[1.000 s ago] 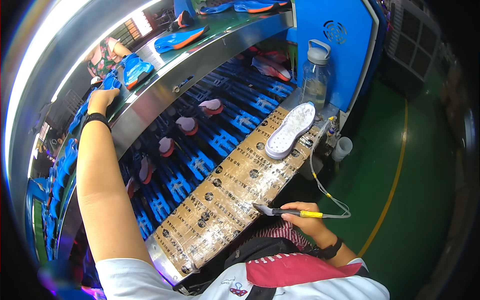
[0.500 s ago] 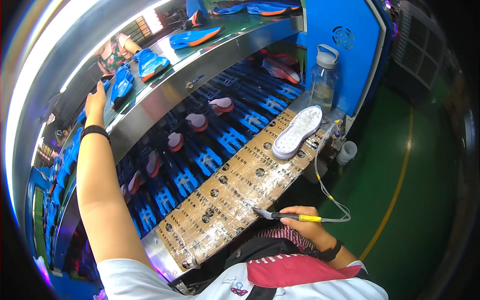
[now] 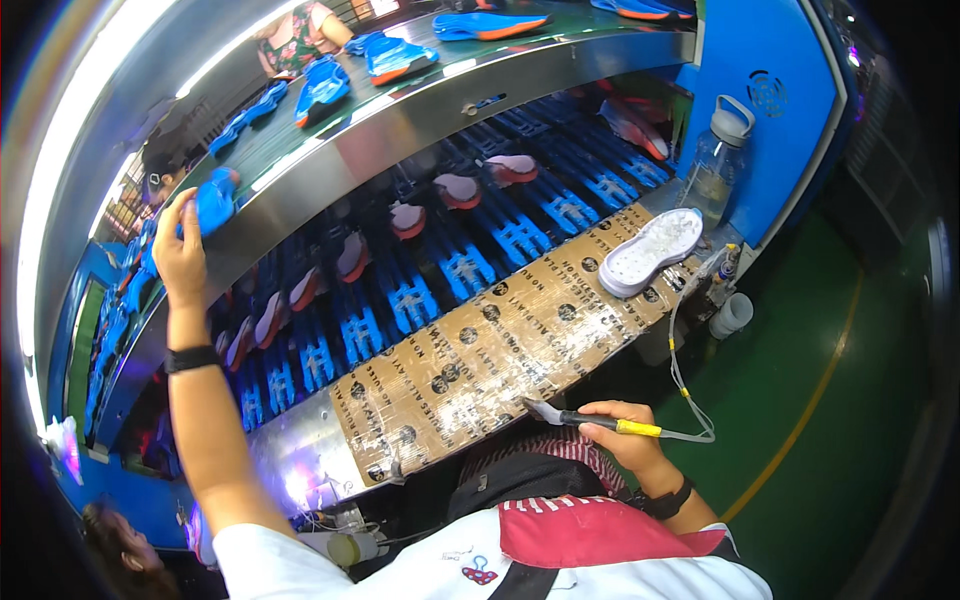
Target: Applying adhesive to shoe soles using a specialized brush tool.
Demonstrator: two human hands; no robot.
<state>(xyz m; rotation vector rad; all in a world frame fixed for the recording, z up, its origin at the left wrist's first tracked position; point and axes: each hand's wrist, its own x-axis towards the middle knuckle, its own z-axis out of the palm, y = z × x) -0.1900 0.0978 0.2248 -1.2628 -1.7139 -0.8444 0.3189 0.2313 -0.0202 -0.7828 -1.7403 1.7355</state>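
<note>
High on the left, my left hand point(image 3: 180, 255) is closed round the near end of a blue shoe part point(image 3: 214, 202) at the edge of the upper conveyor. Its fingers are partly hidden behind that part. Low in the middle, my right hand point(image 3: 622, 436) grips a glue brush point(image 3: 590, 420) with a black and yellow handle. A clear tube point(image 3: 685, 395) runs from the handle's end. The bristles point left, by the front edge of a board covered in brown printed tape point(image 3: 480, 345). A white shoe sole point(image 3: 652, 252) with white bits in its hollow lies on the board's right end.
Blue-and-orange shoe parts point(image 3: 323, 85) sit along the upper conveyor point(image 3: 420, 95). Below, pinkish soles point(image 3: 457, 190) rest on a rack of blue bars. A water bottle point(image 3: 715, 170) and white cup point(image 3: 733, 314) stand right. Other people point(image 3: 300, 38) are across and lower left.
My view has swung left, so the bench appears further right. My left hand has come nearer and lower along the conveyor, with a blue shoe part now in it. The right hand keeps the brush.
</note>
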